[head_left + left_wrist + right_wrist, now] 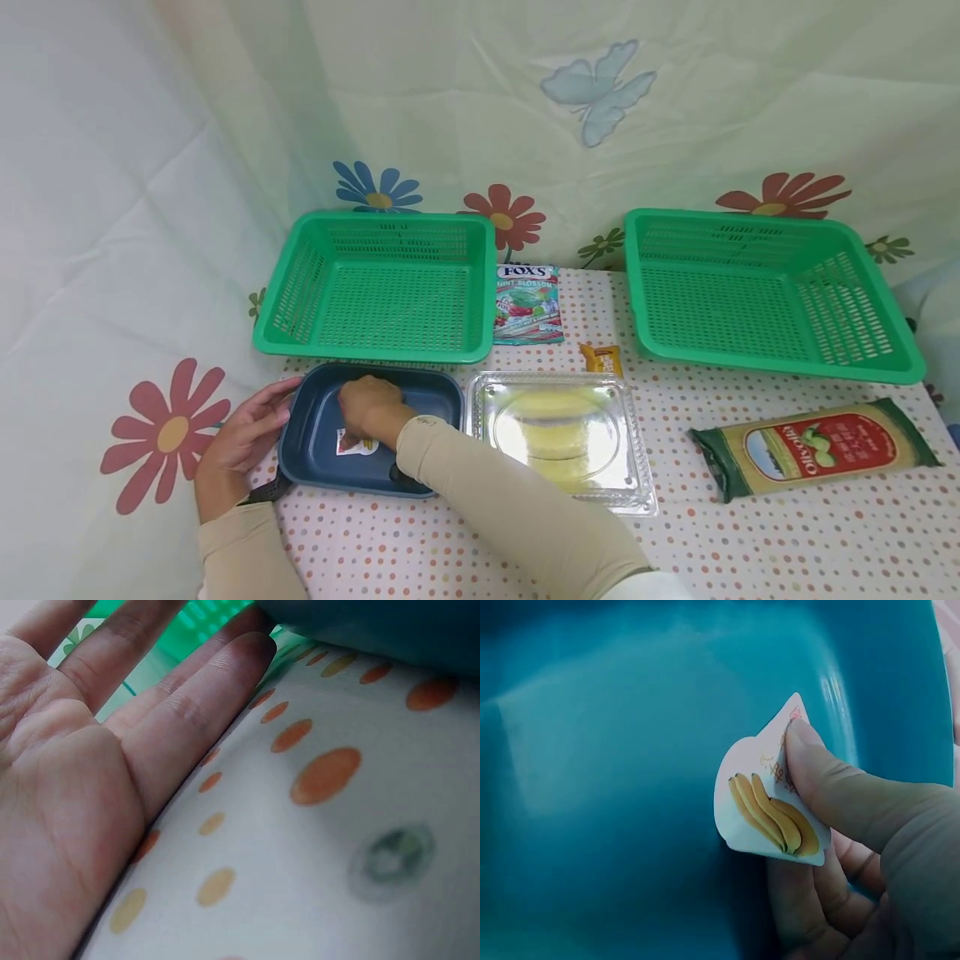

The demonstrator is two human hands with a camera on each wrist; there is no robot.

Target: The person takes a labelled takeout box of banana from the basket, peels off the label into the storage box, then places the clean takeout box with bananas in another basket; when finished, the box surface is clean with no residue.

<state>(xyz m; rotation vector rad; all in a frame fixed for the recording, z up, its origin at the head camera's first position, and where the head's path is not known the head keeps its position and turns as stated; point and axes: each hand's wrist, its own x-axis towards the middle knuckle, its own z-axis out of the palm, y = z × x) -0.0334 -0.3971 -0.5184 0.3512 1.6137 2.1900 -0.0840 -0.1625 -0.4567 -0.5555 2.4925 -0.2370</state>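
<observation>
In the head view a dark blue tray [318, 421] stands at the left of the table. My right hand [371, 407] is inside it and pinches a small white label [742, 806] between thumb and fingers; bananas are printed on the label, and it is bent in the grip. My left hand [242, 433] lies along the tray's left side, palm up with extended fingers, the fingertips right at the tray's edge. Right of the tray sits a clear plastic container [637, 498] with bananas [551, 442] in it.
Two green baskets [375, 354] stand along the back, the second green basket [780, 367] at the right. Between them lie a Fox's candy bag [527, 308] and a small yellow-orange packet [602, 360]. A pasta packet [813, 446] lies at right on the dotted tablecloth [735, 550].
</observation>
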